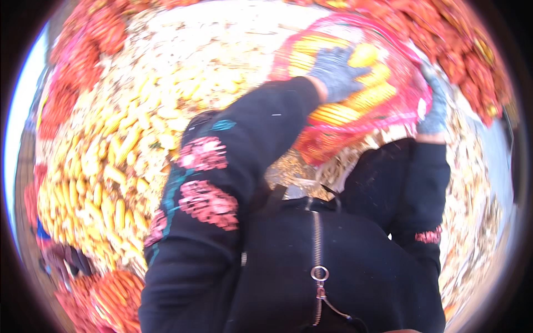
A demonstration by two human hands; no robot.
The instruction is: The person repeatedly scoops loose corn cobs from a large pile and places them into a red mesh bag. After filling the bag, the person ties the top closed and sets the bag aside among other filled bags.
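A red mesh sack (408, 64) stands in front of me with its mouth spread wide, holding several yellow corn cobs (377, 97). My left hand (338, 73), in a grey-blue glove, reaches over the cobs at the mouth with its fingers spread; it grips none that I can see. At the right side of the sack, my right hand (437, 105), also gloved, closes on the pink rim. Its fingertips are partly hidden by the mesh and blurred.
A wide heap of loose corn cobs (119, 150) covers the ground to the left, with pale husks (472, 222) scattered right. Filled red mesh sacks line the far left (91, 50), far right (444, 33) and near left (116, 299). Loose kernels (291, 169) lie near my body.
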